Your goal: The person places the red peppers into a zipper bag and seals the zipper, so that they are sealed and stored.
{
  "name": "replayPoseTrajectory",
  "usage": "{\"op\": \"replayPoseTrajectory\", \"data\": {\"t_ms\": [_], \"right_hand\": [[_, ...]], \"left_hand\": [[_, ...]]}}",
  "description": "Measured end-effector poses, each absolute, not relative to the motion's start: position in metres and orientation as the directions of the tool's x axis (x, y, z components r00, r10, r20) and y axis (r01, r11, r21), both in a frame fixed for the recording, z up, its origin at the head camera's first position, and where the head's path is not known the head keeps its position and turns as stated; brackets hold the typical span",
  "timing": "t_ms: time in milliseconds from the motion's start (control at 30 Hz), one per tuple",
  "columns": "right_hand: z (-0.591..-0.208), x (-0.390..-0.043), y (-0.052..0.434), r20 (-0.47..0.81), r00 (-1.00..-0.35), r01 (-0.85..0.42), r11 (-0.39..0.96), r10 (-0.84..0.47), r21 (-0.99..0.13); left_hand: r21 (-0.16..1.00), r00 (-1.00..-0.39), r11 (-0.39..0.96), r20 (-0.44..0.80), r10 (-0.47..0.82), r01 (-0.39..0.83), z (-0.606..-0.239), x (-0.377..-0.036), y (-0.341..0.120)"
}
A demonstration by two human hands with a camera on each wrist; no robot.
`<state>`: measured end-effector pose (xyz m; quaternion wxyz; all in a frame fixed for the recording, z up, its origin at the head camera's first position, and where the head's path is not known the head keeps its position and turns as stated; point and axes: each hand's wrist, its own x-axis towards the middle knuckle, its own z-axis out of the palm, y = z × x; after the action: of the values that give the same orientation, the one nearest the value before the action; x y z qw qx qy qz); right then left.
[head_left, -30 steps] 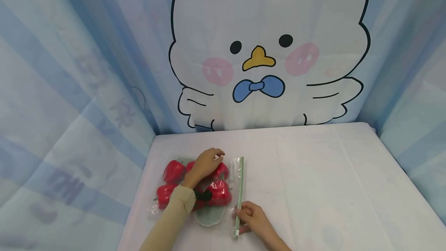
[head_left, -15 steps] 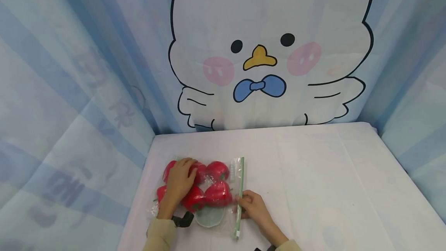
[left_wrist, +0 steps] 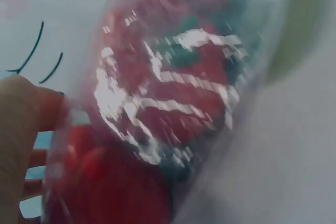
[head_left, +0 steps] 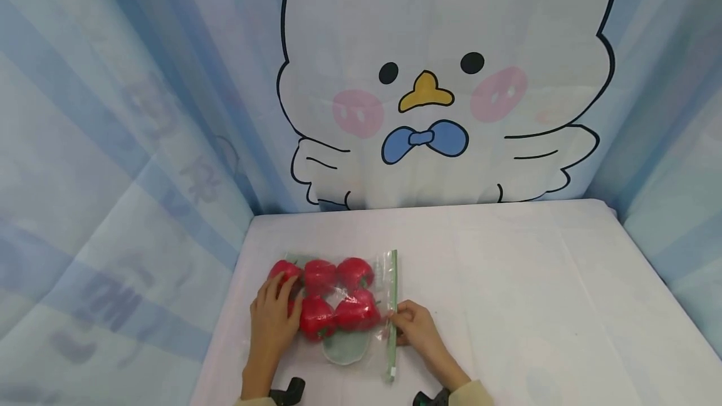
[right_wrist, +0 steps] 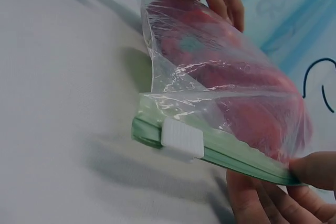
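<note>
A clear zip bag [head_left: 382, 287] of several red bell peppers [head_left: 356, 310] lies toward the left of the table. Its green zip strip [right_wrist: 247, 163] with a white slider [right_wrist: 182, 139] runs along the right end. My left hand [head_left: 272, 318] grips the bag's left end, fingers over a pepper there; in the left wrist view the thumb [left_wrist: 21, 103] lies at the plastic. Thumb and fingers of my right hand [head_left: 414, 327] pinch the green strip around its middle. A shadow shows beneath the strip in the right wrist view.
A pale green rounded flat thing [head_left: 345, 351] shows under the bag's near side. The white-covered table [head_left: 507, 281] stretches right and back to a curtain [head_left: 429, 187] with a cartoon bird. Dark wrist-worn devices [head_left: 289, 391] sit at both wrists.
My left hand has come back from over the far peppers to the bag's left end. My right hand has slid a little up the green strip, still pinching it.
</note>
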<state>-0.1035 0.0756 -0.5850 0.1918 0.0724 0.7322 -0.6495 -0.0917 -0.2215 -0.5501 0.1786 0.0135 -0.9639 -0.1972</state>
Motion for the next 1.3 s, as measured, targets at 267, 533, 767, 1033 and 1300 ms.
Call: {"op": "replayPoseTrajectory", "data": {"t_ms": [267,533,767,1033,1300], "right_hand": [[-0.587,-0.111,0.085,-0.365,-0.929,0.350,0.164,-0.067,-0.922],[-0.586,-0.119,0.105,-0.360,-0.933,0.359,0.101,0.005,-0.928],[-0.587,-0.128,0.129,-0.378,-0.924,0.382,0.129,0.056,-0.915],[-0.585,-0.134,0.157,-0.381,-0.919,0.393,0.175,0.100,-0.903],[-0.583,-0.133,0.184,-0.375,-0.919,0.394,0.217,0.125,-0.893]], "left_hand": [[0.371,-0.950,0.929,0.297,-0.099,0.019,-0.567,-0.085,-0.221],[0.371,-0.940,0.926,0.337,-0.062,0.072,-0.573,-0.085,-0.199],[0.379,-0.947,0.921,0.320,-0.039,0.090,-0.572,-0.089,-0.173],[0.394,-0.954,0.908,0.298,0.019,0.141,-0.570,-0.097,-0.150],[0.414,-0.960,0.882,0.248,0.127,0.223,-0.564,-0.100,-0.138]]}}
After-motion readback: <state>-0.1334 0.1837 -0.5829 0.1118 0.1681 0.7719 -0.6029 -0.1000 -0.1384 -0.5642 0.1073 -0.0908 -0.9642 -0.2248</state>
